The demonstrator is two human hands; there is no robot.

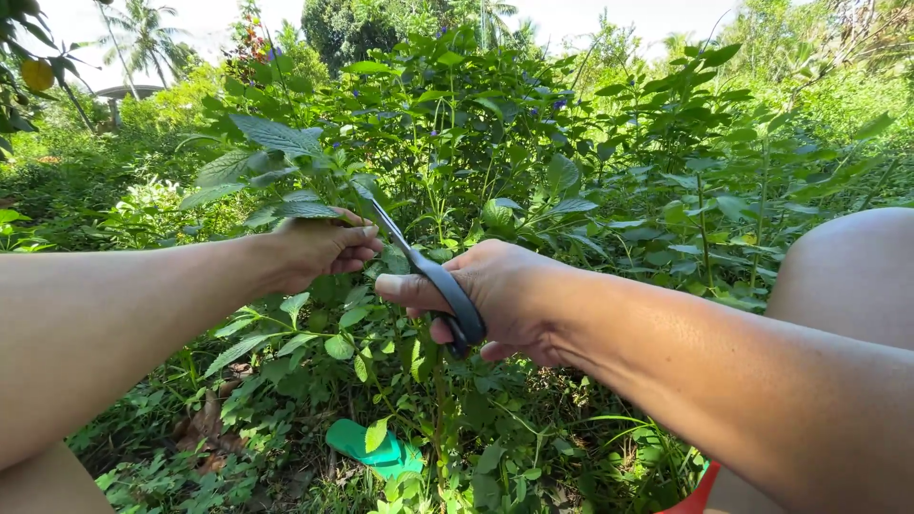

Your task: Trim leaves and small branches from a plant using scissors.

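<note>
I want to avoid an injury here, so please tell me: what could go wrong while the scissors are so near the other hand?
1. The blades of the black-handled metal scissors in the right hand point toward the left hand; its fingers could be nicked.
2. The leafy green stem bunch partly hides the blade tips, so the cut may be misjudged.
3. The flat green object lying among the ground plants might be stepped on.

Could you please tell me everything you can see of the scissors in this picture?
The scissors have black handle loops that look like plastic and slim grey metal blades. The right hand holds them, fingers through the loops, thumb along the top. They point up and to the left, the blades reaching the leafy sprig that the left hand grips. Whether the blades are open cannot be told, and their tips are hidden among the leaves.
</note>
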